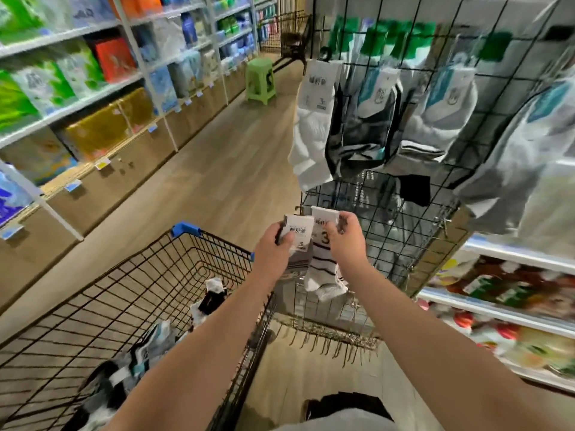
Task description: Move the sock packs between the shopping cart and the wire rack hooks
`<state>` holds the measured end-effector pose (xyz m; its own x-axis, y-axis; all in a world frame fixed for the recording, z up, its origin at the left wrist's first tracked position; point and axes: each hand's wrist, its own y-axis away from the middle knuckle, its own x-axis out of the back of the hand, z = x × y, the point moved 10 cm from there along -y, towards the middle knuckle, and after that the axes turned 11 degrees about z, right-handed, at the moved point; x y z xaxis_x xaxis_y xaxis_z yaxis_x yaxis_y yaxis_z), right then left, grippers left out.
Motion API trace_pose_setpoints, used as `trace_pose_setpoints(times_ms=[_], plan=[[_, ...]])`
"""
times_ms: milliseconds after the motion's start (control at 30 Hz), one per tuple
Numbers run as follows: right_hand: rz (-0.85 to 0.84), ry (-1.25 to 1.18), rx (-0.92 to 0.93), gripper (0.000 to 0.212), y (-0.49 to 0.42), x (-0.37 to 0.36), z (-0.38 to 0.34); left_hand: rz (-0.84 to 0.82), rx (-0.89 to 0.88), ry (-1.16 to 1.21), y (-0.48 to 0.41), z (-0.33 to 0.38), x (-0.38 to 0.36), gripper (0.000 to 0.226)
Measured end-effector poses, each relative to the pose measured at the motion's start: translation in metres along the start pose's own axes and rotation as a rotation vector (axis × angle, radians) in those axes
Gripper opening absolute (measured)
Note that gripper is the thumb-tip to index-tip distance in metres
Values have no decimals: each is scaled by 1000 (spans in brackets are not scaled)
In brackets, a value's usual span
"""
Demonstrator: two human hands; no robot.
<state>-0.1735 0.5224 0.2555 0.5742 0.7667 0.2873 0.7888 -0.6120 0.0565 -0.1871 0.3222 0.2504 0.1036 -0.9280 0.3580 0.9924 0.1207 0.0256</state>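
1. Holding two sock packs in front of the wire rack [435, 231], the person had each hand on one: the left hand [273, 247] curled round the card of the grey pack [297, 236], the right hand [345, 239] pinching the top of the striped pack [323, 265].
2. Both packs hung just above the cart [140, 290] rim, touching side by side, near the rack's lower hooks [336, 343].
3. More socks [133, 368] lay in the cart; others [367, 119] hung higher on the rack.
4. To do this well, I judged, the grip belonged on the stiff cards, not the soft fabric, and the hanger holes kept clear.
5. The packs were best kept apart enough to read each label.
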Motion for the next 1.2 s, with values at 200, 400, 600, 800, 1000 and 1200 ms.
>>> trace_pose_setpoints(times_ms=[200, 400, 600, 800, 1000, 1200], plan=[[-55, 134, 48, 27, -51, -29, 22, 10, 18, -21, -35, -24, -36, 29], [-111, 119, 5, 45, -83, -67, 41, 29, 60, -40, -56, -46, -57, 39], [-131, 19, -119, 41, -119, -94, 49, 81, 85, -22, -78, -60, -64, 38], [-136, 21, -89, 36, -129, -111, 48, 70, 131, 48, -86, -66, -72, 30], [-99, 45, -148, 39, -131, -107, 59, 65, 106, -34, -92, -65, -78, 35], [-77, 19, -155, 32, -125, -105, 58, 57, 118, -12, -93, -69, -80, 29]])
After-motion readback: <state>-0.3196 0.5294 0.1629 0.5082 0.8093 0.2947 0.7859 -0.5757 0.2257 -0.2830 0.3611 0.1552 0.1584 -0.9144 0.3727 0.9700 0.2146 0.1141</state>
